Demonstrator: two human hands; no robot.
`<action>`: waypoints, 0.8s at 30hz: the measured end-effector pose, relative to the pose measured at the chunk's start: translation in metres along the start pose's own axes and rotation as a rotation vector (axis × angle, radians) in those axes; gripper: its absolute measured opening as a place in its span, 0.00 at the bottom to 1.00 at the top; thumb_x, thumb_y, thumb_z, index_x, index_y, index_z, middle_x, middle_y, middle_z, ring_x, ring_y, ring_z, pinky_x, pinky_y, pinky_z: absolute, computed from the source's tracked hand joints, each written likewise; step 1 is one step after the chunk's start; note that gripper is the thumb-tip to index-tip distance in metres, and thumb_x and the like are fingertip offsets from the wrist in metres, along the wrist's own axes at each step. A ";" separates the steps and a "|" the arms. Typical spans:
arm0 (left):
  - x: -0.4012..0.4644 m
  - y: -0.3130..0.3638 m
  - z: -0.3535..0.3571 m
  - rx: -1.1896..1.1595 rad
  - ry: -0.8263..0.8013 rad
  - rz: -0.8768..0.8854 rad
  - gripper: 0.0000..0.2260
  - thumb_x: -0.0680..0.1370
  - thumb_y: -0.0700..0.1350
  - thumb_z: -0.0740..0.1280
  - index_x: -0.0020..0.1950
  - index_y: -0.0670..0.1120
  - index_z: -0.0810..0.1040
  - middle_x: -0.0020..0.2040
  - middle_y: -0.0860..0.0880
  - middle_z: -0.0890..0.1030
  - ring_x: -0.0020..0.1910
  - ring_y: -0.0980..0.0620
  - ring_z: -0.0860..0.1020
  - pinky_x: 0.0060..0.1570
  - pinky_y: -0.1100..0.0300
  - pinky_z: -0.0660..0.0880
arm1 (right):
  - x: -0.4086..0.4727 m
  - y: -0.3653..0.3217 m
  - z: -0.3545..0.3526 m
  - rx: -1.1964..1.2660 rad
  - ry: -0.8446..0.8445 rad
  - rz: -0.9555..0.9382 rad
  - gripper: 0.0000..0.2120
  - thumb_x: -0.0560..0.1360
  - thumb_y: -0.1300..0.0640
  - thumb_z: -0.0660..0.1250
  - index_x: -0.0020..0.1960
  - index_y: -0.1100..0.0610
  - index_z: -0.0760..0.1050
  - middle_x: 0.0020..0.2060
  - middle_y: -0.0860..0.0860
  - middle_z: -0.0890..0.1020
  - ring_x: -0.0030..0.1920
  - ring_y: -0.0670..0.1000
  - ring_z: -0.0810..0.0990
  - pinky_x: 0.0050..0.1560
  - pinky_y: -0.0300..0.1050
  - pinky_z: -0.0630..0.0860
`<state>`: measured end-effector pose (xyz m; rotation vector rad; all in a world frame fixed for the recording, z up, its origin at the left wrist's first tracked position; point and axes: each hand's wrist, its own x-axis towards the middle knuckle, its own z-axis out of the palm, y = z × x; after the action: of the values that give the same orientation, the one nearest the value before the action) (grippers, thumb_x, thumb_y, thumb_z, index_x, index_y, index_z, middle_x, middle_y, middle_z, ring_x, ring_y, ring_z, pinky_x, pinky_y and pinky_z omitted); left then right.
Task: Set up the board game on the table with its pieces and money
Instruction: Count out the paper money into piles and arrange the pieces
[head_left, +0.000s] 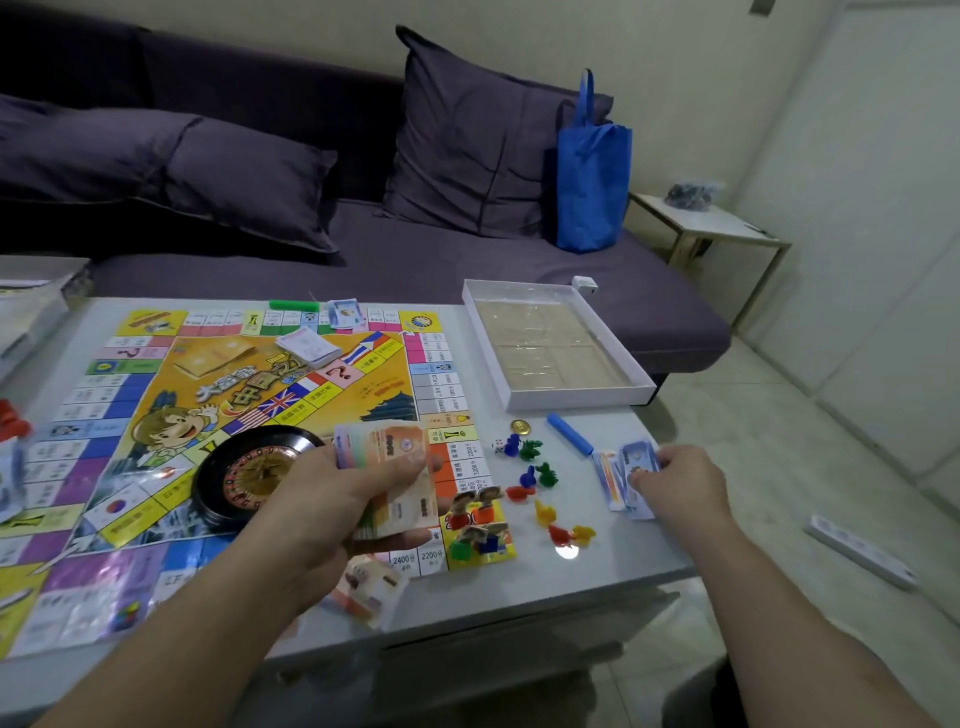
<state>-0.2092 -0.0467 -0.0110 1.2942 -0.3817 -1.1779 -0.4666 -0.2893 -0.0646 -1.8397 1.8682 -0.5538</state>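
Note:
The colourful game board (156, 415) lies unfolded on the white table (613, 566). My left hand (332, 499) grips a thick stack of play money (395, 467) above the board's near right corner. My right hand (680, 483) pinches a few blue notes (628, 467) lying on the table at the right. A black roulette wheel (244, 478) sits on the board. Small coloured pawns (540, 483), a die (497, 445) and a gold coin (519, 427) lie between the hands. Character standees (478, 525) stand on the board's corner. More notes (371, 587) lie near the table's front edge.
An open white box tray (550, 345) sits at the table's far right. A card deck (309, 347) and blue notes (345, 314) lie on the board's far side. A blue stick (570, 434) is beside the pawns. A purple sofa with a blue bag (592, 171) stands behind.

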 end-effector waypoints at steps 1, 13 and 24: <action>-0.001 0.000 0.000 0.003 -0.006 0.002 0.18 0.75 0.41 0.74 0.63 0.39 0.80 0.52 0.41 0.88 0.50 0.38 0.87 0.36 0.45 0.86 | -0.001 -0.001 0.000 -0.010 0.001 0.006 0.06 0.76 0.61 0.73 0.41 0.61 0.82 0.33 0.53 0.80 0.32 0.49 0.76 0.29 0.40 0.66; -0.009 0.007 -0.007 -0.058 0.063 0.009 0.16 0.74 0.39 0.77 0.60 0.39 0.80 0.48 0.39 0.88 0.46 0.37 0.88 0.30 0.50 0.85 | -0.092 -0.092 -0.028 0.761 -0.446 -0.118 0.06 0.79 0.63 0.71 0.53 0.55 0.83 0.44 0.53 0.88 0.46 0.53 0.89 0.43 0.48 0.85; -0.017 0.019 -0.021 -0.154 0.099 0.046 0.15 0.74 0.46 0.77 0.56 0.40 0.82 0.46 0.38 0.88 0.39 0.43 0.88 0.29 0.53 0.83 | -0.168 -0.161 0.032 0.745 -0.605 -0.280 0.05 0.78 0.58 0.74 0.53 0.50 0.84 0.45 0.52 0.89 0.45 0.54 0.89 0.48 0.59 0.87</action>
<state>-0.1911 -0.0238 0.0053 1.1982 -0.2429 -1.0789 -0.3167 -0.1245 0.0091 -1.5109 0.8486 -0.5911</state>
